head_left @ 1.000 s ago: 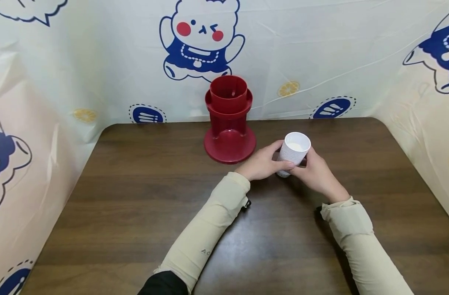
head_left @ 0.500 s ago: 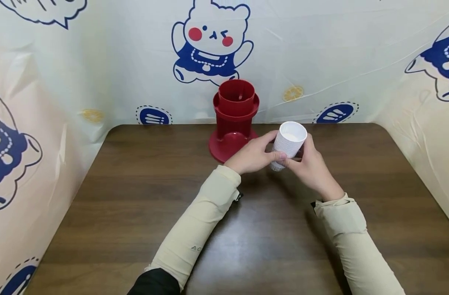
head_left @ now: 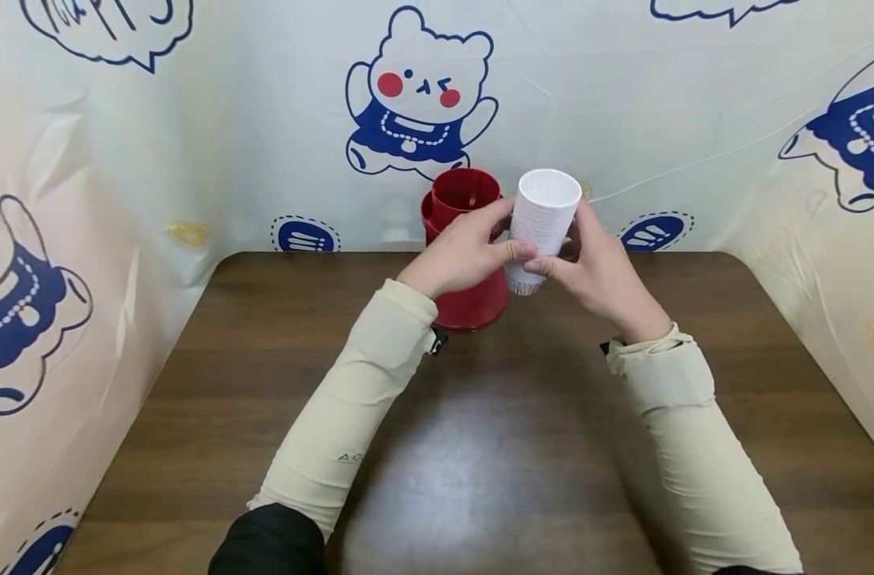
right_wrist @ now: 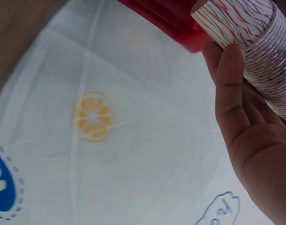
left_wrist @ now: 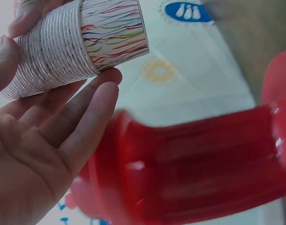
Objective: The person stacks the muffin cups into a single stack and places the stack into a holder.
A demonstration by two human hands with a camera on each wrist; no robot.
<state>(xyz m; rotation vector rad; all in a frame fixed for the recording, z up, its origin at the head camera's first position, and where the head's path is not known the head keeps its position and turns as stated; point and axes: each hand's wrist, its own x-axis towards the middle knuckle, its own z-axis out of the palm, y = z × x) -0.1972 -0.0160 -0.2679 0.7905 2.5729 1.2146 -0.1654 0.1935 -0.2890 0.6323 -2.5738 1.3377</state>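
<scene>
A stack of white paper cups is held up off the table, slightly tilted, its open mouths facing up. Colored wavy stripes show on the lowest cup of the stack in the left wrist view. My left hand grips the stack from the left, thumb on the near side. From the right my right hand grips it too, the thumbs close together. Just behind and left of the stack stands a red cup holder with a round top opening and a wide round base, partly hidden by my left hand.
The brown wooden table reaches back to a white printed cloth that hangs behind and on both sides. The red holder's base rests near the table's back edge.
Both hands have lifted the cup stack from near the table up to about the height of the red holder's top, moving slightly left toward it. The head view has shifted a little.
</scene>
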